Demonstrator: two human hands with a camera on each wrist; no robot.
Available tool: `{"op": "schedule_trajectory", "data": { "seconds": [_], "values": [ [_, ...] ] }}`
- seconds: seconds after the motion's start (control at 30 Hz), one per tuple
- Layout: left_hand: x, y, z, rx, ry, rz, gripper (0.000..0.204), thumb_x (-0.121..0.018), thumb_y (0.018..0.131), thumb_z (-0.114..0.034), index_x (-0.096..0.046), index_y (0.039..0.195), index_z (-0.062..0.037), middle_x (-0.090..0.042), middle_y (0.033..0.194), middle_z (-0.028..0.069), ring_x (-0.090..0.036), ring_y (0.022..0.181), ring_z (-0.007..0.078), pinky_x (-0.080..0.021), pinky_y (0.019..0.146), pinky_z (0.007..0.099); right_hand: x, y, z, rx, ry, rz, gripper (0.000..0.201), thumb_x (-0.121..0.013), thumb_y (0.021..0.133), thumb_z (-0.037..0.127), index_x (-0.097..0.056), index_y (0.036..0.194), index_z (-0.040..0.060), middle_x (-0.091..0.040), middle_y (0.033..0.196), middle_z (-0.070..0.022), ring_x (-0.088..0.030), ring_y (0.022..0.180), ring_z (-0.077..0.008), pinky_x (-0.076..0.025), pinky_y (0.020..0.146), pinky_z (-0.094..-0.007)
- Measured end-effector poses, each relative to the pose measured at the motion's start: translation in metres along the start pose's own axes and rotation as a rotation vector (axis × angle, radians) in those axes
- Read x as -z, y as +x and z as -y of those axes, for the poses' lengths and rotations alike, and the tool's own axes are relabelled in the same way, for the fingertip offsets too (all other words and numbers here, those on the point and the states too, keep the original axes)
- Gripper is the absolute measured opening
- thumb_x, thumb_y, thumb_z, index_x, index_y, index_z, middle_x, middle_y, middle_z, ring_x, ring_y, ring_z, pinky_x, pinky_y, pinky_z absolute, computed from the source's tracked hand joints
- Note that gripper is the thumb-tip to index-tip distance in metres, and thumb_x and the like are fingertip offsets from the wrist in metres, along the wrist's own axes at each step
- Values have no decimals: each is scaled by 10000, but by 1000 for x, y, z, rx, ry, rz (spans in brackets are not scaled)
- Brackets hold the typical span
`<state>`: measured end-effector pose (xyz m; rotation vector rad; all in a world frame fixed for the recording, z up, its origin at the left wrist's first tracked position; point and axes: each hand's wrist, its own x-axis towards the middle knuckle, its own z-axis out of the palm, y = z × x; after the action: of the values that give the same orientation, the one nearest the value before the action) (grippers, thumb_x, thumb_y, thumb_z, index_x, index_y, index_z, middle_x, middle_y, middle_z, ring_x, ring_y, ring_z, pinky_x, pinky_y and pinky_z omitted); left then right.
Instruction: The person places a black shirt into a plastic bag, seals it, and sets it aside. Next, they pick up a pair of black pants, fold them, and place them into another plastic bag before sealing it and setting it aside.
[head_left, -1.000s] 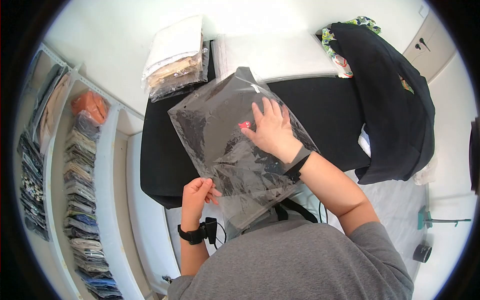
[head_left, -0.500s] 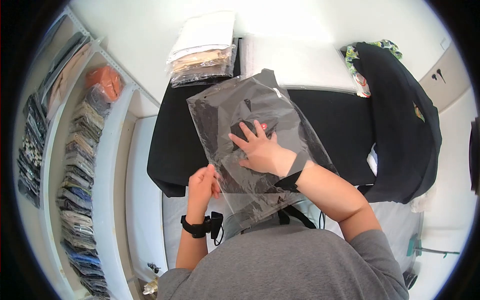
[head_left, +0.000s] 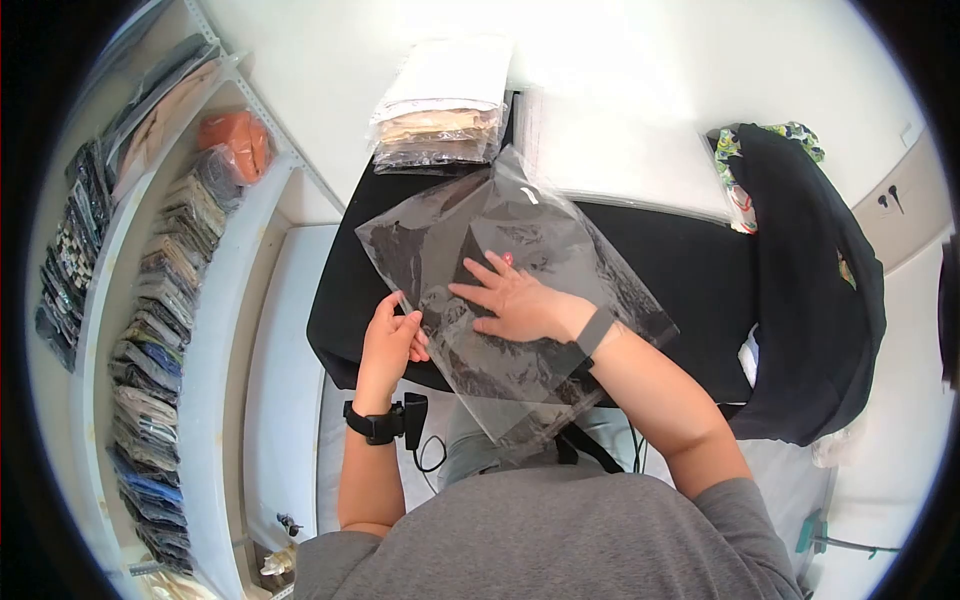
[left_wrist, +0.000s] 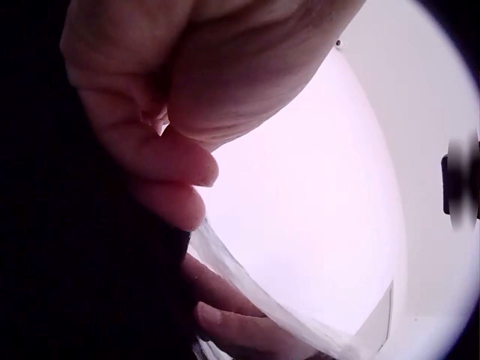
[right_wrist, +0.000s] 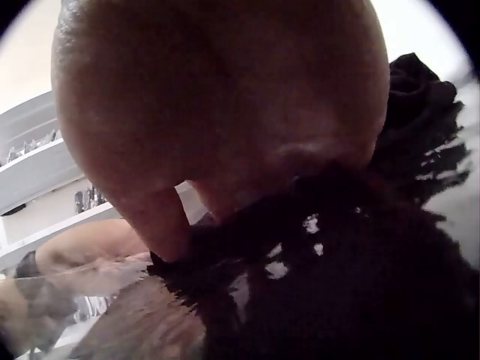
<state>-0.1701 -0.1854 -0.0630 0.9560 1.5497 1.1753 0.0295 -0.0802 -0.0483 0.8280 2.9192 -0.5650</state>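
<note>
A clear plastic bag (head_left: 610, 270) with a folded dark garment (head_left: 545, 230) inside lies aslant across the black-covered table, its lower end hanging over the front edge. A small red motif (head_left: 508, 259) shows on the garment. My right hand (head_left: 525, 305) rests on the bag with its fingers spread, just below the motif. At the bag's left edge, my left hand (head_left: 388, 345) pinches the film. In the left wrist view, a strip of the plastic (left_wrist: 240, 274) runs down from the fingertips. Glossy plastic over dark cloth (right_wrist: 300, 277) fills the space under my right palm.
At the back stands a stack of bagged clothes (head_left: 440, 125), beside a pile of flat clear bags (head_left: 630, 150). Black cloth (head_left: 815, 300) is heaped on the right over a patterned fabric (head_left: 795, 140). Shelves (head_left: 215, 290) of folded, bagged garments line the left side.
My right hand has slid toward the left and lower over the bag, fingers now pointing left. The left hand has moved up along the bag's edge. The head view has shifted.
</note>
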Motion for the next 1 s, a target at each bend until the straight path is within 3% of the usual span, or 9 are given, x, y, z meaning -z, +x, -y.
{"op": "schedule_trajectory", "data": {
  "seconds": [0.3, 0.4, 0.47, 0.5, 0.57, 0.63, 0.73, 0.83, 1.0],
  "values": [
    [1, 2, -1, 32, -64, -13, 579, -500, 921, -127, -215, 1399, 33, -557, 653, 54, -543, 467, 117, -416, 418, 203, -8, 0, -20, 175, 218, 50, 624, -582, 853, 274, -332, 1412, 156, -143, 1502, -197, -78, 1396, -379, -151, 1118, -480],
    [1, 2, 2, 18, -83, -16, 566, -488, 922, -122, -222, 1398, 25, -550, 644, 52, -537, 450, 124, -411, 405, 209, -6, -14, -12, 204, 324, -106, 619, -589, 842, 255, -350, 1393, 103, -196, 1485, -202, -150, 1381, -375, -214, 1094, -482],
    [5, 3, 0, 18, -84, -20, 558, -483, 921, -119, -230, 1397, 23, -547, 640, 51, -533, 438, 128, -409, 398, 213, 14, -54, 34, 71, -239, -85, 600, -602, 825, 241, -385, 1346, 38, -285, 1440, -199, -259, 1331, -370, -302, 1033, -485],
    [9, 5, 1, 21, -27, -58, 531, -482, 916, -107, -260, 1383, 13, -544, 637, 50, -528, 433, 127, -408, 388, 219, 20, -73, 43, 234, -200, -24, 571, -607, 809, 239, -422, 1291, -5, -394, 1350, -210, -403, 1220, -360, -379, 949, -454],
    [22, 7, 4, 41, 92, -130, 482, -480, 907, -83, -320, 1355, -7, -539, 630, 48, -520, 421, 126, -405, 369, 230, 60, -108, 57, 364, 370, 471, 494, -572, 877, 266, -457, 1250, -38, -583, 1082, -231, -565, 991, -368, -446, 861, -392],
    [40, 13, 8, -9, 135, -155, 430, -499, 911, -116, -368, 1309, -20, -550, 637, 56, -537, 432, 135, -426, 380, 235, 96, -119, 37, 495, 775, 579, 385, -585, 901, 262, -578, 1156, -26, -631, 1087, -189, -634, 947, -254, -489, 825, -319],
    [49, 14, -5, 109, 118, -187, 396, -524, 920, -220, -412, 1221, 11, -580, 649, 71, -588, 470, 158, -463, 419, 241, 108, -104, -22, 124, 1136, 142, 165, -616, 864, 144, -652, 939, 2, -659, 934, -71, -625, 803, -132, -511, 738, -266],
    [45, 15, -17, 156, 90, -171, 449, -575, 893, -279, -418, 1181, 27, -588, 632, 82, -599, 473, 170, -469, 425, 250, 72, -59, -68, -554, 1089, -329, 423, -587, 880, 357, -568, 1057, -27, -591, 910, -74, -561, 813, -115, -516, 665, -251],
    [42, 30, -21, 140, 304, -150, 524, -664, 825, -310, -430, 1140, 38, -580, 588, 81, -589, 441, 171, -458, 414, 253, 39, -22, -88, -726, 937, -278, 641, -690, 738, 526, -620, 922, -84, -600, 729, -105, -590, 650, -162, -493, 568, -259]
  ]
}}
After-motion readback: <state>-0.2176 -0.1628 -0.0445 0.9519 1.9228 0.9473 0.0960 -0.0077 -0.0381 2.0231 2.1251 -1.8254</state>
